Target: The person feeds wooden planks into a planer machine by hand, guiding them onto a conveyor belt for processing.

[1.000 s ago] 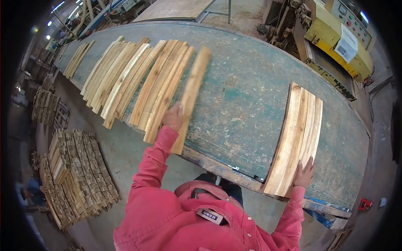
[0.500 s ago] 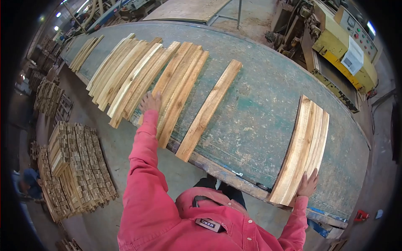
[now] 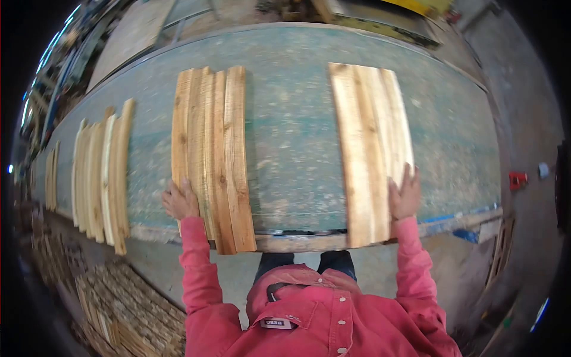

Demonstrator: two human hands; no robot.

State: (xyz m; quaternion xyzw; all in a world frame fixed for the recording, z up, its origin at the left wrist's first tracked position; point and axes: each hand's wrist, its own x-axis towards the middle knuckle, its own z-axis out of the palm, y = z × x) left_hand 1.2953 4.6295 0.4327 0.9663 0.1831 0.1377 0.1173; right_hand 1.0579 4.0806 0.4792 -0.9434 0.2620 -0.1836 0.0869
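My left hand (image 3: 179, 199) rests against the outer left edge of a group of wooden slats (image 3: 209, 149) lying side by side on the worktable. Its fingers are extended, not wrapped round a slat. On the other side, my right hand (image 3: 405, 193) lies with fingers apart on the right edge of a second slat group (image 3: 372, 143). The near ends of both groups reach the table's front edge. Bare green table surface (image 3: 291, 137) separates the two groups.
Farther left lie more slats (image 3: 98, 178) on the table. Stacked wood pieces (image 3: 128, 309) stand on the floor at lower left. Yellow machinery (image 3: 416, 7) is behind the table, and a red object (image 3: 518, 179) is on the floor at right.
My left hand has pushed its slats rightward, away from the far-left slats and together with the formerly separate slat. My right hand stays at its group's edge. The view has turned.
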